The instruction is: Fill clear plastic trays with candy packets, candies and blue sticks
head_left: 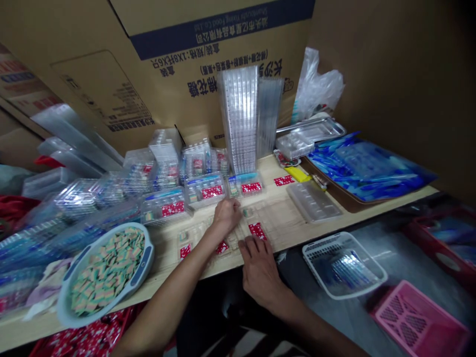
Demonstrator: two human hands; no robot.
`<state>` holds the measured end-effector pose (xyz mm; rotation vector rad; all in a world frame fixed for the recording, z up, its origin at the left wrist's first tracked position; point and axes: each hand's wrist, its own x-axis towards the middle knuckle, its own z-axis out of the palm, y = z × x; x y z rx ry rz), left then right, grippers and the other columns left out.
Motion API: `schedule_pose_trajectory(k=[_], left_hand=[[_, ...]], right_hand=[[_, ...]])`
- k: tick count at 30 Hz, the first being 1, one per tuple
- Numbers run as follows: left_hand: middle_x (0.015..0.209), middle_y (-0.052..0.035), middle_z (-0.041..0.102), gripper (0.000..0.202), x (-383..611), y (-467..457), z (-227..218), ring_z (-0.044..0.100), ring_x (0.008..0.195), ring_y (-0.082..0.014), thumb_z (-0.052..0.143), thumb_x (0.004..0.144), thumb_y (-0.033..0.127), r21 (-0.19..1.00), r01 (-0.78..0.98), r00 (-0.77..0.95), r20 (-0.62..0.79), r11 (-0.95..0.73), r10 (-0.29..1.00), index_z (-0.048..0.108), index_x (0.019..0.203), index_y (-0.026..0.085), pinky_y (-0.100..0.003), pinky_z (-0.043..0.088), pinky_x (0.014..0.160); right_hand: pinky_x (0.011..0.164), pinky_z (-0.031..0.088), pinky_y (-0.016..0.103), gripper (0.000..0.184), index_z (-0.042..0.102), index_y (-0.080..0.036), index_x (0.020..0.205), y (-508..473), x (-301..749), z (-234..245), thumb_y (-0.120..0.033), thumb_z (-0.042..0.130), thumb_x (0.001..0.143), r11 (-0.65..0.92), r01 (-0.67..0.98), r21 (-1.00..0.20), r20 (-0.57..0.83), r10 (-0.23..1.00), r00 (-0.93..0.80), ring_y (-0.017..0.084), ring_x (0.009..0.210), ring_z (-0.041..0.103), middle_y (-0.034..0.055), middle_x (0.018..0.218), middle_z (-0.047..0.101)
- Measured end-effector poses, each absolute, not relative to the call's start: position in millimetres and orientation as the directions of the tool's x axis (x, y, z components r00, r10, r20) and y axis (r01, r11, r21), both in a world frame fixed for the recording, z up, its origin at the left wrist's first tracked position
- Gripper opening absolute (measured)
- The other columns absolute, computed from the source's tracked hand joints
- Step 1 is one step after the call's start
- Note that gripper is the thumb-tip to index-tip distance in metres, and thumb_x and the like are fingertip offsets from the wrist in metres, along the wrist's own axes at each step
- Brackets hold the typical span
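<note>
My left hand (226,216) is over a row of clear plastic trays on the wooden table, its fingers curled together; whatever they hold is hidden. Lower and to the right, my right hand (259,265) lies with fingers stretched out over the near edge of a clear tray (273,218). Its fingertips touch or nearly touch a red patterned card (256,230) in that tray. Further left, another clear tray holds a red card (185,251) and a small striped block (183,236). Behind my hands stand filled clear boxes (206,191) with red cards and blue pens.
A light-blue basin (148,255) of striped blocks stands left. Tall stacked clear trays (240,119) rise at the back. A cardboard tray (347,203) of blue pens and a frosted plastic tray (316,203) lie right. White (347,297) and pink baskets (439,322) stand below the table edge.
</note>
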<state>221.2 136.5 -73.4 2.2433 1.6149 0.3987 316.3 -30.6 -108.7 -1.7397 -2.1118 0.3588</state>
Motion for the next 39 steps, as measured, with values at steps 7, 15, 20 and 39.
schedule_pose_trajectory(k=[7,15,20,39], left_hand=[[0.092,-0.0127,0.073,0.027,229.7,127.2,-67.4,0.067,0.086,-0.0226,0.051,0.087,0.011,0.293,0.875,0.425,-0.080,-0.386,0.902,0.079,0.085,0.014,-0.030,0.048,0.078],[0.114,-0.0160,0.072,0.027,254.3,122.8,-64.4,0.069,0.100,-0.0249,0.059,0.088,0.025,0.170,0.960,0.252,-0.185,-0.222,0.950,0.077,0.103,0.013,-0.029,0.049,0.080],[0.090,-0.0079,0.074,0.012,244.9,130.0,-71.3,0.067,0.085,-0.0204,0.066,0.079,0.019,0.381,0.899,0.260,-0.070,-0.215,0.963,0.075,0.085,0.016,-0.027,0.047,0.074],[0.060,0.0045,0.055,0.010,222.9,149.8,-96.3,0.050,0.056,-0.0103,0.062,0.071,0.013,0.935,0.346,0.124,-0.124,0.074,0.984,0.068,0.079,0.014,-0.020,0.037,0.054]], right_hand=[[0.116,0.022,0.052,0.056,0.058,-0.010,0.139,-31.5,315.6,-107.4,-0.019,0.056,0.084,0.182,0.882,-0.435,0.110,0.983,-0.148,0.036,0.131,0.043,0.0173,0.141,0.056],[0.116,0.022,0.052,0.057,0.057,-0.008,0.141,-32.5,316.4,-103.1,-0.018,0.055,0.084,0.180,0.887,-0.426,0.091,0.984,-0.156,0.036,0.132,0.041,0.0180,0.141,0.055],[0.116,0.022,0.052,0.057,0.057,-0.010,0.140,-31.1,316.9,-102.7,-0.019,0.056,0.084,0.178,0.881,-0.437,0.081,0.984,-0.159,0.036,0.133,0.042,0.0173,0.142,0.054],[0.087,0.039,0.039,0.037,0.068,-0.020,0.120,74.8,370.7,-86.7,-0.011,0.048,0.092,0.388,0.909,-0.149,0.068,0.922,-0.382,0.030,0.111,0.050,0.0147,0.120,0.058]])
